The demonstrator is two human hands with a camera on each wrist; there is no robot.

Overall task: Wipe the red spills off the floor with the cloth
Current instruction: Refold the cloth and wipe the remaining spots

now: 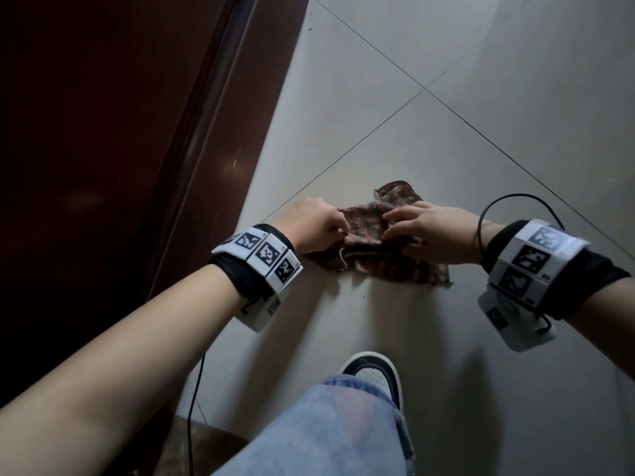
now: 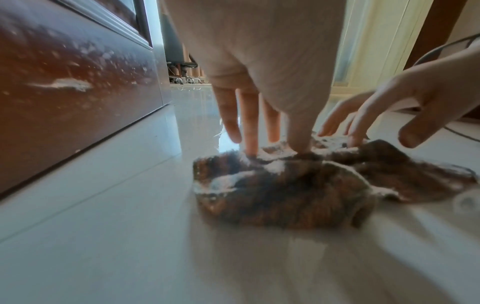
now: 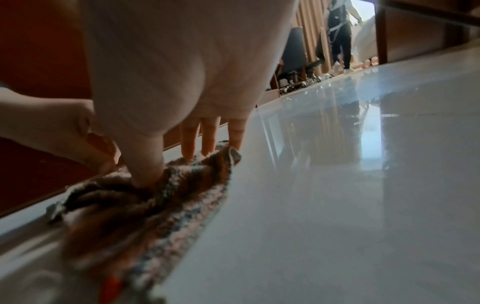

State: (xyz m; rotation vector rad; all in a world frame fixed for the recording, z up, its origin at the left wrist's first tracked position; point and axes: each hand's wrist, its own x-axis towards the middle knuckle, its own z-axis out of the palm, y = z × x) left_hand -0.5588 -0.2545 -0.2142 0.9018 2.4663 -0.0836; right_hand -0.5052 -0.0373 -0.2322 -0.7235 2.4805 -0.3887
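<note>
No red spill shows on the bare floor in any of the three views, so either the wiping is mostly done or whatever red is left sits under the cloth; can't tell which from here. My read: late stage, or a regroup between passes, since both hands are on the cloth and it's bunched rather than spread flat. The cloth lies on the pale tiles just beside the dark red wooden door, crumpled, with one corner standing up on the far side and a loose thread hanging off the near edge. Left hand is on the cloth's left end: the left wrist view shows its fingers straight and spread, tips pushing down into the fabric, not curled round it. Right hand is on the right part: the right wrist view shows the thumb dug into a fold and the fingers straight, tips on the far edge; looks like pressing, though the thumb may be pinching a fold, can't confirm. The cloth is under and between both sets of fingertips and in contact with the floor. The person's shoe and jeans leg are well short of the cloth. Still to do, as I judge it: lift or slide the cloth and check the tile underneath for residue.
</note>
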